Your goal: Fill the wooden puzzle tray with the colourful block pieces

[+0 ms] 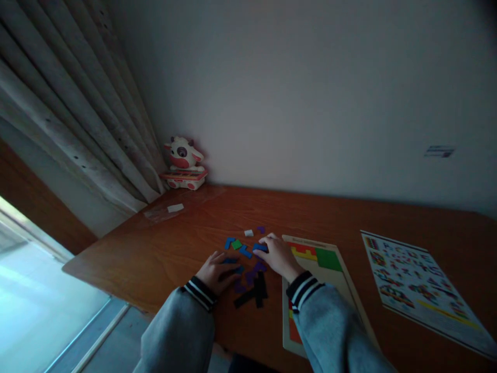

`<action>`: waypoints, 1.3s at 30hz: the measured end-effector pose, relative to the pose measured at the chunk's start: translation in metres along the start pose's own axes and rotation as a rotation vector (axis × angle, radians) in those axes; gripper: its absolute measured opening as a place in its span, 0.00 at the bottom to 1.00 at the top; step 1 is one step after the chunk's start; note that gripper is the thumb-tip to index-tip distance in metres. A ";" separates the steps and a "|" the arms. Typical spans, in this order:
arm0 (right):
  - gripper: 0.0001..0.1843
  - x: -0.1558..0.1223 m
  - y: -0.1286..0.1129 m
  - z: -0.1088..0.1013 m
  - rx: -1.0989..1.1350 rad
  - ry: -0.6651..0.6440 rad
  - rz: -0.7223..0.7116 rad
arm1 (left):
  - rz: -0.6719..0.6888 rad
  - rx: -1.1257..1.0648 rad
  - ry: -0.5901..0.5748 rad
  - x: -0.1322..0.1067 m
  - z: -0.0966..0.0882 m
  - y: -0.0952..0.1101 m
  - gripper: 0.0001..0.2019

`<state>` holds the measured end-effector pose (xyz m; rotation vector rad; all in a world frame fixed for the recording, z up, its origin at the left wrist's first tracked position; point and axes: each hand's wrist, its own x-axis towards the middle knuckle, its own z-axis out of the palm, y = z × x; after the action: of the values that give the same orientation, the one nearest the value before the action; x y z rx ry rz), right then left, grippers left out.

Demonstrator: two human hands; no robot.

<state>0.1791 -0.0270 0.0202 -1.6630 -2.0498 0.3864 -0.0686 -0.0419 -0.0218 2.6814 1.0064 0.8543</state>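
Over the loose puzzle pieces on the table, my left hand (214,273) is open with its fingers apart. Its fingertips touch or hover at a dark blue piece (239,270); which of the two I cannot tell. My right hand (280,255) has thumb and fingers closed around a blue puzzle piece (259,247). Between the hands lie another blue piece (245,252), a green piece (236,244), purple pieces (259,267) and black strips (245,298). Under my right forearm is the puzzle board (330,274), holding red, yellow and green pieces and partly hidden by the sleeve.
A printed picture sheet (423,285) lies to the right of the board. At the back left stands a cow toy (185,163), with a clear plastic bag (157,213) nearer. A white piece (248,233) sits behind the others. The wall bounds the wooden table (310,212).
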 end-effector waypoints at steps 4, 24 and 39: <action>0.12 0.016 -0.002 0.011 0.026 -0.024 0.065 | -0.002 0.007 0.002 0.001 -0.001 0.001 0.13; 0.17 0.046 -0.013 0.029 0.329 -0.037 -0.018 | 0.015 0.013 0.024 0.003 -0.002 -0.002 0.12; 0.21 -0.034 0.052 -0.066 0.330 0.089 -0.181 | -0.033 0.010 -0.047 0.008 -0.006 -0.002 0.11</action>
<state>0.2623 -0.0530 0.0443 -1.2676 -1.9293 0.5440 -0.0680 -0.0355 -0.0135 2.6718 1.0438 0.7789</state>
